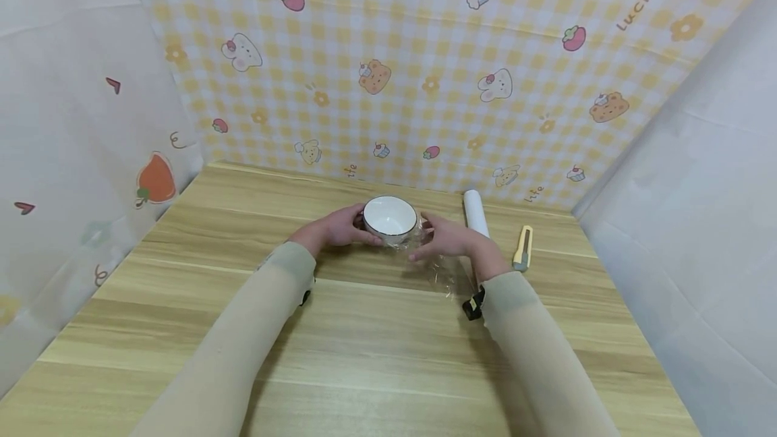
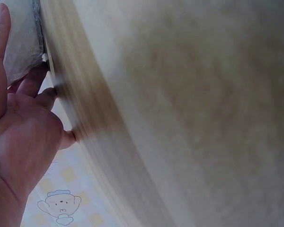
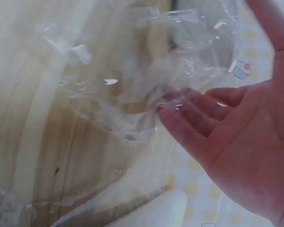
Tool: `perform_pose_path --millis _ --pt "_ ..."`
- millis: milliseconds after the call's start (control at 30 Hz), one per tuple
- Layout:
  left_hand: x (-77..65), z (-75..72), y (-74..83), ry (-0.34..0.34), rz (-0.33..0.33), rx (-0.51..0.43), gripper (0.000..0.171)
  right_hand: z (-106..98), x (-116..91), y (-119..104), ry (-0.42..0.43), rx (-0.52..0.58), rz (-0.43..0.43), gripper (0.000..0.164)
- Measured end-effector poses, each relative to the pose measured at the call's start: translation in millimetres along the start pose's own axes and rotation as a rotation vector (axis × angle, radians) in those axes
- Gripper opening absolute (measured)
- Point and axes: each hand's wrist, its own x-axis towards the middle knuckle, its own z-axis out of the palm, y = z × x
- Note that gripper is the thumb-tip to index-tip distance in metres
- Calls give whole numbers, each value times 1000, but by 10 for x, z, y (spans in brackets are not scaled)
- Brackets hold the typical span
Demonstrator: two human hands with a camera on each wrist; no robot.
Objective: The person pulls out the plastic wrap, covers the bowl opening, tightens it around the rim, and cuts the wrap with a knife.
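A white bowl (image 1: 390, 216) with a dark rim stands upright toward the back middle of the table, clear plastic film (image 1: 442, 276) clinging around its lower side. My left hand (image 1: 344, 226) grips the bowl's left side, thumb at the front and fingers behind. In the left wrist view the film-covered wall of the bowl (image 2: 22, 42) lies between thumb and fingers. At the bowl's right, my right hand (image 1: 449, 236) has its thumb spread from its fingers. The right wrist view shows its fingertips touching the crumpled film (image 3: 128, 101), which trails over the wood.
A white roll (image 1: 475, 213) lies behind my right wrist, with film stretching near it. Right of it is a yellow utility knife (image 1: 523, 248). A patterned cloth (image 1: 400, 113) hangs along the table's back edge, and pale cloths hang at both sides.
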Motion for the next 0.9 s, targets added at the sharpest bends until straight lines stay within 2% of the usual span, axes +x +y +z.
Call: perform_pose_path --millis 67,133,300,467,567,700,900 --pt "1 -7 -8 0 -3 3 98 -8 5 -11 27 9 5 119" --pt "2 -11 -17 3 -8 10 98 23 48 -9 64 -1 -1 107" --pt "-7 -8 -30 10 -6 17 99 210 161 -54 174 -79 45 73" --pt "-12 7 -2 9 -4 2 102 335 244 -87 274 -147 70 55" --pt "-26 4 27 21 -20 14 107 359 255 -90 312 -191 85 55" --pt "-21 9 57 29 -2 8 105 377 240 -104 330 -228 121 58" --pt "9 20 79 32 0 39 97 285 174 -114 199 -59 41 74"
